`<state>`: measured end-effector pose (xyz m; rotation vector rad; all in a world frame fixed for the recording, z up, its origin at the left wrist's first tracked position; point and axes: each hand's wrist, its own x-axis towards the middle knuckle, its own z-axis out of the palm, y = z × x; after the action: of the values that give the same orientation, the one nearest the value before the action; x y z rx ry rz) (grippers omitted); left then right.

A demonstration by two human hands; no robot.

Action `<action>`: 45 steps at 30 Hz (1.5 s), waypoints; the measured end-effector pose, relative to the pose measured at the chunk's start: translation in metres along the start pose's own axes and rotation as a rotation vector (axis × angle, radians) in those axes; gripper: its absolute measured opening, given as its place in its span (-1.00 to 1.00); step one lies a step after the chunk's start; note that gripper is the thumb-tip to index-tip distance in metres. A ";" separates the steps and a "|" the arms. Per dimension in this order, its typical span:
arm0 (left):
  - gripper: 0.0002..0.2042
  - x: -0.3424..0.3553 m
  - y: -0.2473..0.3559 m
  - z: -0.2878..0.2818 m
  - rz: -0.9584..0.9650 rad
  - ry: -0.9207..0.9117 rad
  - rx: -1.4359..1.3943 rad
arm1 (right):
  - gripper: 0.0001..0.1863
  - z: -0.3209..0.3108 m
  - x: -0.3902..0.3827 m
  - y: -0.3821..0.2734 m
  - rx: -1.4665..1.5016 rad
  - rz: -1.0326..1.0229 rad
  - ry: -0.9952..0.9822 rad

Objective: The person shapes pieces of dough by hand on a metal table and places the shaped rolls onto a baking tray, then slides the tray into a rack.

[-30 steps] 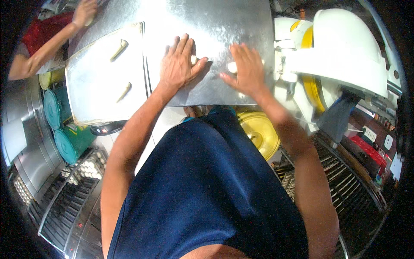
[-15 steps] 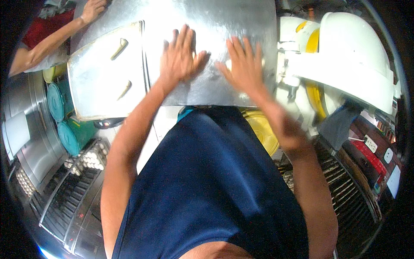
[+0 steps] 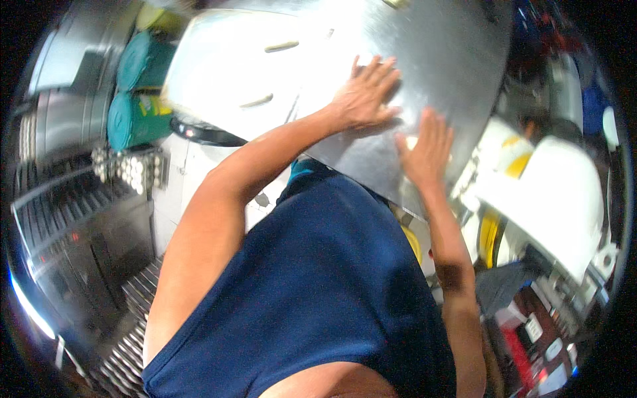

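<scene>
Steel tabletop (image 3: 458,69) under left hand (image 3: 363,99) and right hand (image 3: 426,151), both palm-down and flat-fingered, each grip unclenched.

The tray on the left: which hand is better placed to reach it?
Probably the left hand: it is nearer the tray. The right hand is farther off, toward the white machine, with a pale piece showing beside its thumb.

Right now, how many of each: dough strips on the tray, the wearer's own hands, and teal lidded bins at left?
Dough strips on the tray: 2
Left hand and right hand: 2
Teal lidded bins: 2
Total: 6
</scene>
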<state>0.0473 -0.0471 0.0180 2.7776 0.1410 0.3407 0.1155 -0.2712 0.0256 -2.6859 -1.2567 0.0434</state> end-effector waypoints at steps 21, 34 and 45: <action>-0.56 -0.184 -0.173 -0.204 -0.483 0.227 -0.184 | -0.51 -0.026 0.247 -0.225 0.671 -0.653 -0.235; -0.55 -0.248 -0.250 -0.165 -0.649 0.198 -0.198 | -0.52 0.065 0.327 -0.347 0.405 -0.735 -0.377; -0.51 -0.251 -0.248 -0.170 -0.676 0.170 -0.177 | -0.52 0.080 0.332 -0.350 0.475 -0.735 -0.287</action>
<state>-0.2518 0.2049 0.0336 2.3448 1.0013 0.3804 0.0552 0.2139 0.0229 -1.7486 -1.9428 0.5594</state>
